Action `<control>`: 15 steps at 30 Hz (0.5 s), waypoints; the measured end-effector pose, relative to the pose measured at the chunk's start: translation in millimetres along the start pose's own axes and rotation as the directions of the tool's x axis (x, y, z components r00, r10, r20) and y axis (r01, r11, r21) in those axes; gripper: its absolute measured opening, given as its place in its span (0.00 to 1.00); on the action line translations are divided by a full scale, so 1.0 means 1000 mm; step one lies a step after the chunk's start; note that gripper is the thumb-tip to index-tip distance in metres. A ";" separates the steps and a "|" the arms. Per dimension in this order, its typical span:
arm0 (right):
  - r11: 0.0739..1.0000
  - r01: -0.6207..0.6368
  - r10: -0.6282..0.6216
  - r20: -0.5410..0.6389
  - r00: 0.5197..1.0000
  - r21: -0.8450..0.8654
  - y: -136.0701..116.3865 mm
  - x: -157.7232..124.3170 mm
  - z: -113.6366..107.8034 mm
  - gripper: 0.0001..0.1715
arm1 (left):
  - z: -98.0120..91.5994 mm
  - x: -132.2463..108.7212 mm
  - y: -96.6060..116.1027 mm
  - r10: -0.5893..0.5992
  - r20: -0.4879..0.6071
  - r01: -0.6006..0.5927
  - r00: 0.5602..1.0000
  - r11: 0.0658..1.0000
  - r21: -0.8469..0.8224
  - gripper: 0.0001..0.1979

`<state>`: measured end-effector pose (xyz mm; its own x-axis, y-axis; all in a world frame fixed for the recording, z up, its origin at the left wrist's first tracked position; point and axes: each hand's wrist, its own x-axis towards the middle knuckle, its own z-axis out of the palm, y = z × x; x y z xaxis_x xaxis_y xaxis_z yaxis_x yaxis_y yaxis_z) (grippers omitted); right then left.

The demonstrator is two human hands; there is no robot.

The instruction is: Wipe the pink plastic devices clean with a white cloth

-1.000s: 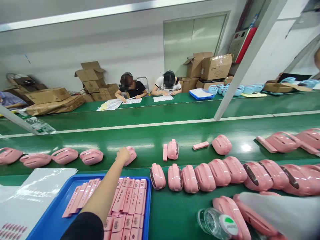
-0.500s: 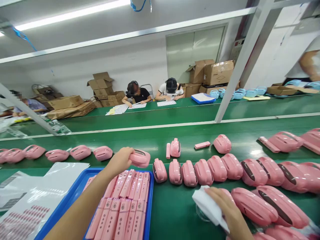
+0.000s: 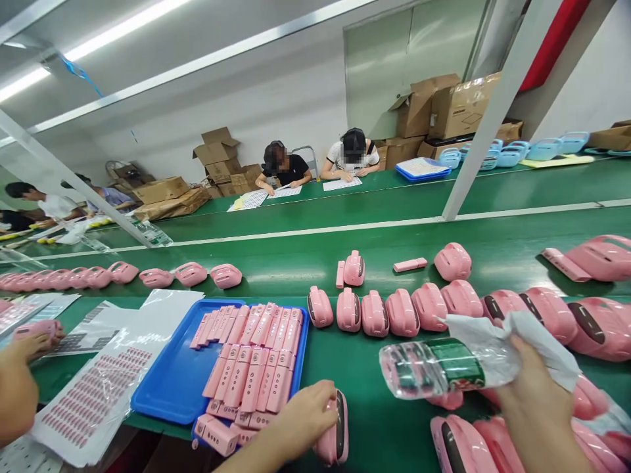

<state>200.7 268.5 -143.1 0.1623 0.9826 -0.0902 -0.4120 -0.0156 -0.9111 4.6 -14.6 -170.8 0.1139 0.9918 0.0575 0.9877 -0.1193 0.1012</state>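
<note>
My left hand [image 3: 309, 420] grips a glossy pink plastic housing [image 3: 338, 430] with a dark front panel, low over the green bench beside the blue tray. My right hand [image 3: 525, 378] is closed round a clear plastic bottle [image 3: 428, 369] with a green label, tilted nearly flat, together with a white cloth [image 3: 542, 338]. Under the bottle and my right forearm, more pink housings [image 3: 497, 437] are partly hidden. The blue tray [image 3: 165, 394] holds several long pink pieces [image 3: 254, 378] with small round marks.
A row of pink housings [image 3: 374, 314] runs across the bench, with others [image 3: 225, 276] on the conveyor behind. Printed sticker sheets [image 3: 98, 387] lie left of the tray. At far left a co-worker's hand [image 3: 32, 345] holds a pink housing. A metal post [image 3: 486, 121] slants across the right.
My left hand has brought the pink housing from beyond the tray toward me. My right hand has risen with the cloth, and the bottle now shows clearly. A co-worker's hand has appeared at left.
</note>
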 end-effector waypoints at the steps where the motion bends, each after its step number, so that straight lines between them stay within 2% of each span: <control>1: 0.997 -0.070 0.071 -0.017 0.997 0.043 -0.002 0.003 0.001 0.21 | 0.004 -0.004 0.003 -0.030 0.006 0.030 1.000 1.000 -0.010 0.06; 3: 0.982 -0.165 0.168 -0.023 0.986 0.086 -0.003 0.007 0.003 0.20 | 0.009 -0.014 0.007 -0.111 0.039 0.112 0.993 0.993 -0.047 0.10; 6: 0.970 -0.231 0.231 0.008 0.973 0.071 0.002 0.008 0.006 0.24 | 0.020 -0.037 0.013 -0.258 0.087 0.267 0.962 0.957 -0.112 0.32; 9: 0.979 -0.203 0.203 -0.013 0.979 -0.032 0.011 0.010 0.005 0.24 | 0.039 -0.064 0.028 -0.401 0.165 0.428 0.901 0.883 -0.194 0.51; 11: 0.980 -0.101 0.095 -0.042 0.995 -0.172 0.016 0.010 0.005 0.20 | 0.049 -0.076 0.044 -0.486 0.238 0.535 0.841 0.812 -0.233 0.56; 12: 0.967 -0.016 0.016 -0.004 1.000 -0.255 0.018 0.009 0.005 0.19 | 0.052 -0.078 0.052 -0.531 0.284 0.598 0.798 0.757 -0.264 0.56; 13: 0.943 0.093 -0.068 0.088 0.994 -0.321 0.019 0.008 0.007 0.18 | 0.054 -0.076 0.060 -0.579 0.330 0.664 0.746 0.684 -0.301 0.55; 14: 0.910 0.222 -0.148 0.226 0.963 -0.351 0.019 0.005 0.010 0.17 | 0.053 -0.072 0.067 -0.623 0.369 0.724 0.690 0.599 -0.342 0.54; 15: 0.874 0.354 -0.214 0.391 0.895 -0.334 0.019 0.002 0.014 0.16 | 0.052 -0.066 0.072 -0.665 0.393 0.770 0.635 0.508 -0.386 0.52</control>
<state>180.7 272.6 -155.3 -0.1177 0.9552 0.2714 -0.0032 0.2729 -0.9620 74.1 -85.9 -218.5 -0.5422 0.7272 -0.4210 0.5476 0.6858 0.4793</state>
